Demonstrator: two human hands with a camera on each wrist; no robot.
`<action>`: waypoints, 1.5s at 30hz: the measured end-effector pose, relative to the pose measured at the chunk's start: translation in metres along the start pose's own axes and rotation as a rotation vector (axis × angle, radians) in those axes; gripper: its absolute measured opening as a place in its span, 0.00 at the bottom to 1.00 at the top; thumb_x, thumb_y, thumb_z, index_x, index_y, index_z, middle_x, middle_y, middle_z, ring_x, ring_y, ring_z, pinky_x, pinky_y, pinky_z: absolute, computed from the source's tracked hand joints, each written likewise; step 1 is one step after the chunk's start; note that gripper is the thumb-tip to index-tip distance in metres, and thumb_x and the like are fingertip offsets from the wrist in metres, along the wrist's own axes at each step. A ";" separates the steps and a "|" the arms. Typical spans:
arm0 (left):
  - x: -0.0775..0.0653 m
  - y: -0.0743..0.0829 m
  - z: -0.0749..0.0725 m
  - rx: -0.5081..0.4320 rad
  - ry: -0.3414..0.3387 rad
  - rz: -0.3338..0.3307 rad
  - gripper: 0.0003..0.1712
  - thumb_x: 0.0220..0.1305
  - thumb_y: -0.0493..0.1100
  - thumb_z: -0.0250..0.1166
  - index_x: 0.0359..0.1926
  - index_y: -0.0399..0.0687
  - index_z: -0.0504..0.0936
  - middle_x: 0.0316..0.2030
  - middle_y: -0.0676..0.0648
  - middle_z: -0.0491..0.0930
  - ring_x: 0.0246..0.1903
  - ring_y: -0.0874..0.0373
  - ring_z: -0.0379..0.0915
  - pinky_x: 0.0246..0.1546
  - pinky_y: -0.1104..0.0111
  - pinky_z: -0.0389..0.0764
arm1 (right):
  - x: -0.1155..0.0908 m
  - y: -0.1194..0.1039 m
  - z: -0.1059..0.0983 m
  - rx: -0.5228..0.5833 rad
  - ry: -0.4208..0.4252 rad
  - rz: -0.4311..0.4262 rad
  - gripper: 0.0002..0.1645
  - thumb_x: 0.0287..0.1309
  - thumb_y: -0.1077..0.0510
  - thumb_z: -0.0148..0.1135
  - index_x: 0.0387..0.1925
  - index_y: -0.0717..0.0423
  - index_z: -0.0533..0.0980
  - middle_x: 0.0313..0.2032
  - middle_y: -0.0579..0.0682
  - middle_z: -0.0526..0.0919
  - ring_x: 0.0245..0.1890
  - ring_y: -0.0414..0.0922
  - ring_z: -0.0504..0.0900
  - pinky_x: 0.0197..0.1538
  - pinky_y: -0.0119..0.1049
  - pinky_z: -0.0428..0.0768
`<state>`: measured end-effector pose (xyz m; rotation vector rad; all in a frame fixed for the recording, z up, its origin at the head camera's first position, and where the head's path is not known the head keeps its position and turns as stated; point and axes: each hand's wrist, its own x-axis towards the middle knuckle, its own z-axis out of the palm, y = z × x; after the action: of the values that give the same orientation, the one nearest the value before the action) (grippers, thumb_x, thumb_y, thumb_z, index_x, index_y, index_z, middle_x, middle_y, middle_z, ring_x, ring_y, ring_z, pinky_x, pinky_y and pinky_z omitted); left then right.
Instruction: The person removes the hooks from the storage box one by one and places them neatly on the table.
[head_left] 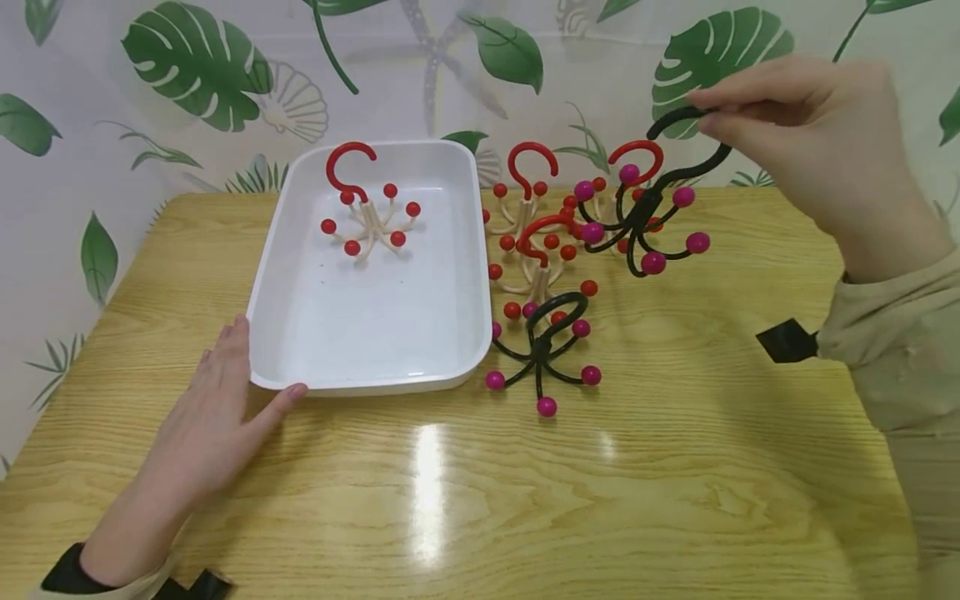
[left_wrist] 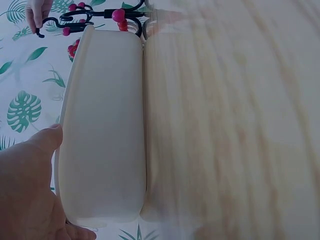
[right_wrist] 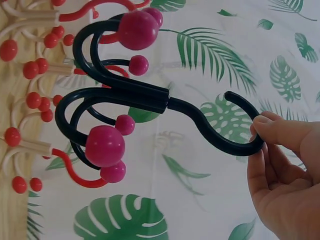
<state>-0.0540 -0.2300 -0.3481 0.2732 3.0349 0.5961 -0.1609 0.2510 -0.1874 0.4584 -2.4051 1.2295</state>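
My right hand [head_left: 832,142] pinches the curved hook end of a black multi-arm hanger hook [head_left: 643,210] between thumb and fingers. The hook hangs tilted in the air, magenta balls on its arm tips, as the right wrist view shows closely. At the front left corner of a white tray [head_left: 375,329], my left hand [head_left: 210,412] rests with its fingers along the left side and thumb at the front rim. Inside the tray, toward the back, stands a cream hanger hook [head_left: 370,221] with a red hook top and red balls.
Right of the tray, a second black hook [head_left: 541,348] with magenta balls stands on the wooden table [head_left: 675,467]. Behind it are several cream-and-red hooks [head_left: 538,279], close together and partly overlapped by the held one. A leaf-patterned cloth [head_left: 420,75] covers the back.
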 end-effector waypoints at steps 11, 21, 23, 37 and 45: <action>0.000 0.001 0.000 0.002 -0.014 -0.010 0.55 0.68 0.67 0.48 0.73 0.39 0.26 0.73 0.35 0.31 0.72 0.41 0.27 0.71 0.55 0.32 | -0.011 0.030 0.008 0.043 -0.095 0.071 0.13 0.56 0.67 0.65 0.44 0.63 0.83 0.39 0.44 0.83 0.35 0.38 0.80 0.37 0.18 0.76; 0.000 0.001 0.000 0.006 -0.010 -0.009 0.55 0.68 0.67 0.48 0.73 0.40 0.26 0.73 0.36 0.31 0.72 0.42 0.27 0.71 0.55 0.32 | -0.018 0.045 0.010 0.013 -0.130 0.151 0.13 0.56 0.63 0.67 0.44 0.58 0.84 0.41 0.38 0.83 0.36 0.34 0.81 0.38 0.16 0.76; 0.000 0.001 0.000 0.007 -0.010 -0.011 0.55 0.68 0.67 0.48 0.73 0.40 0.26 0.73 0.36 0.31 0.72 0.42 0.27 0.71 0.55 0.32 | -0.019 0.047 0.010 -0.005 -0.135 0.159 0.13 0.57 0.62 0.67 0.44 0.57 0.84 0.41 0.37 0.83 0.36 0.34 0.81 0.37 0.16 0.76; 0.000 -0.001 0.001 0.009 -0.007 -0.005 0.55 0.68 0.66 0.48 0.73 0.40 0.25 0.73 0.37 0.30 0.72 0.42 0.27 0.71 0.54 0.33 | -0.024 0.059 0.016 -0.089 -0.196 0.128 0.12 0.59 0.61 0.64 0.45 0.57 0.84 0.41 0.36 0.81 0.37 0.34 0.79 0.35 0.17 0.75; 0.000 -0.002 0.001 0.011 -0.007 -0.007 0.55 0.68 0.66 0.48 0.73 0.40 0.25 0.73 0.37 0.30 0.72 0.42 0.27 0.71 0.55 0.32 | -0.026 0.063 0.022 -0.141 -0.212 0.116 0.13 0.59 0.63 0.65 0.46 0.56 0.84 0.39 0.33 0.81 0.37 0.33 0.78 0.33 0.17 0.73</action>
<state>-0.0542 -0.2310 -0.3495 0.2647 3.0323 0.5774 -0.1710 0.2712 -0.2553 0.4306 -2.7108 1.0957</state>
